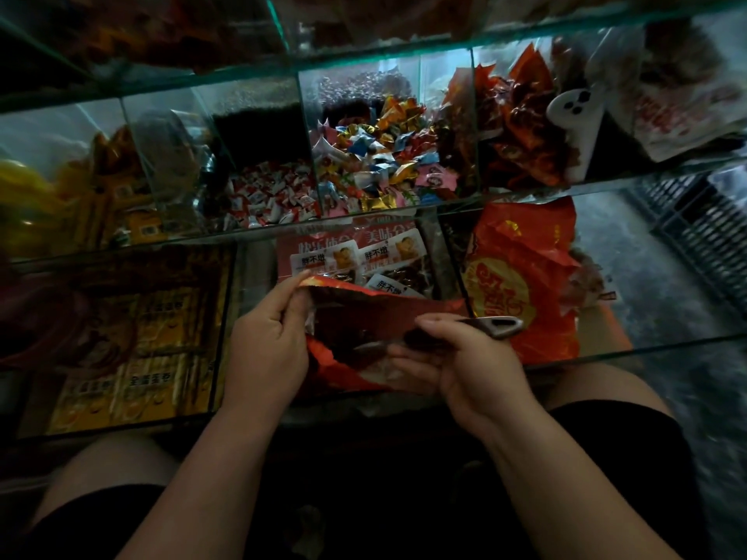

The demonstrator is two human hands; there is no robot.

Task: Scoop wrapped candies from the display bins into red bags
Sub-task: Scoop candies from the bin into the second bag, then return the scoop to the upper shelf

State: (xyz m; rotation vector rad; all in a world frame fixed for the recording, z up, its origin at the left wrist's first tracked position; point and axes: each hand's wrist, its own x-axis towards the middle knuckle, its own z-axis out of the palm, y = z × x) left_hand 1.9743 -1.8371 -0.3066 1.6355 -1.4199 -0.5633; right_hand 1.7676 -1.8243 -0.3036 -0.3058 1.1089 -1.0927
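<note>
Near the front edge of the glass display case, over its lowest middle compartment, the red bag [364, 313] is held open in the air. The left hand [266, 349] pinches the bag's rim, with thumb and fingers [291, 293] closed on the foil. The right hand [456, 365] grips a metal scoop [501, 327]. Its fingers are curled around the handle, and the head of the scoop is down inside the bag's mouth, where it is too dark to say if it is full. The wrapped candies [384, 155] lie in the bins one row further back. The mixed colours are in the middle bin and the red-and-white candies [271, 196] are in the bin to its left. A second red bag [521, 284], already bulging, stands in the compartment to the right.

I think the risk is at the mouth. Only one side of the thin foil is held, so the rim may fold in around the scoop. Candies would then drop onto the snack packets [347, 256] below. The scoop's edge could also tear the bag.
</note>
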